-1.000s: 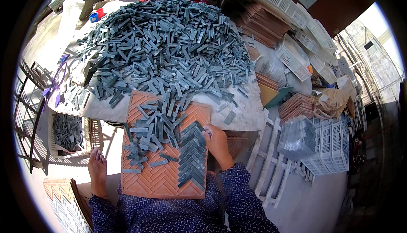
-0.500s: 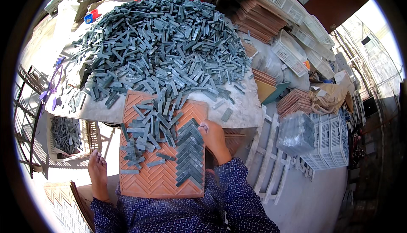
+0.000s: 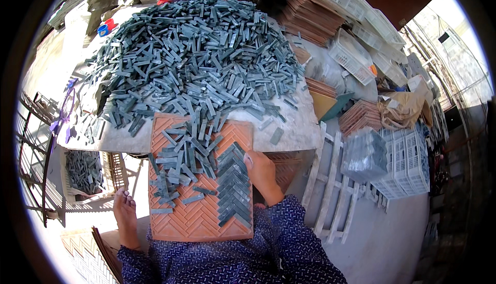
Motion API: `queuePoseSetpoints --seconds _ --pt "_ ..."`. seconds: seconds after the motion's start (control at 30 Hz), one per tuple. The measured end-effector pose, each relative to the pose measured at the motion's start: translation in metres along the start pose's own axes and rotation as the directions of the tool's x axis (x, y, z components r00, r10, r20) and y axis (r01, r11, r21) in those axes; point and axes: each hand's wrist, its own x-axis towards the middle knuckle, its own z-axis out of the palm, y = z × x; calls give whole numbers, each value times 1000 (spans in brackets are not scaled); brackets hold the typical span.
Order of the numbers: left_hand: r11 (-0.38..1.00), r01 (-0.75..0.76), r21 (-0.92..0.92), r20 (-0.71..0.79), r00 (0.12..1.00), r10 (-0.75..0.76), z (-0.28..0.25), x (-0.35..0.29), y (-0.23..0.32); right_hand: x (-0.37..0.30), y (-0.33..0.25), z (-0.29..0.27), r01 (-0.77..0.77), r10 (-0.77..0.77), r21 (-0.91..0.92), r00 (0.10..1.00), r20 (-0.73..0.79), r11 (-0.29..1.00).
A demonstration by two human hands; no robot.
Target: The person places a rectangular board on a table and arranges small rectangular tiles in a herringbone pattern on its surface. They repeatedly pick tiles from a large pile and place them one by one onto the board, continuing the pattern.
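An orange board [image 3: 201, 227] with a moulded herringbone pattern lies in front of me, its far end against the table edge. Dark green-grey stone strips [image 3: 233, 188] fill a zigzag column along its right side. Loose strips [image 3: 183, 155] lie jumbled over its upper left and middle. My right hand [image 3: 263, 176] is at the board's right edge, closed, its thumb against the end of the column's upper strips; the other fingers are mostly hidden. Left of the board, my left hand [image 3: 125, 217] is raised with loosely bent fingers apart, holding nothing.
A large heap of stone strips [image 3: 201, 57] covers the pale table [image 3: 299, 137]. A crate of strips [image 3: 111, 173] stands below left. On the right are a pale slatted rack [image 3: 330, 186], wrapped tiles [image 3: 364, 152], white crates [image 3: 405, 162] and stacked brown boards [image 3: 312, 18].
The view has shifted slightly. My right hand has moved a little at the upper end of the strip column, and its fingers show less. The strips keep the same layout.
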Motion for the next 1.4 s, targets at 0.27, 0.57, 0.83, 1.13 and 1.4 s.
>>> queuePoseSetpoints --seconds 0.27,0.57,0.83,1.13,1.4 --pt "993 68 -97 -90 993 -77 23 -10 9 -5 6 3 11 -3 154 999 -50 988" --pt "993 87 -76 -104 990 -94 27 -11 4 -9 13 -1 -61 66 250 998 -9 966" --pt "996 79 -43 -59 995 -82 26 -13 -1 -26 -1 8 -58 113 294 978 -175 954" --pt "997 54 -57 -24 998 -55 38 -15 2 13 -6 6 59 -47 273 997 -53 960" --pt "994 59 -90 -67 996 -65 44 -23 10 103 -31 36 -71 135 398 981 -137 915"
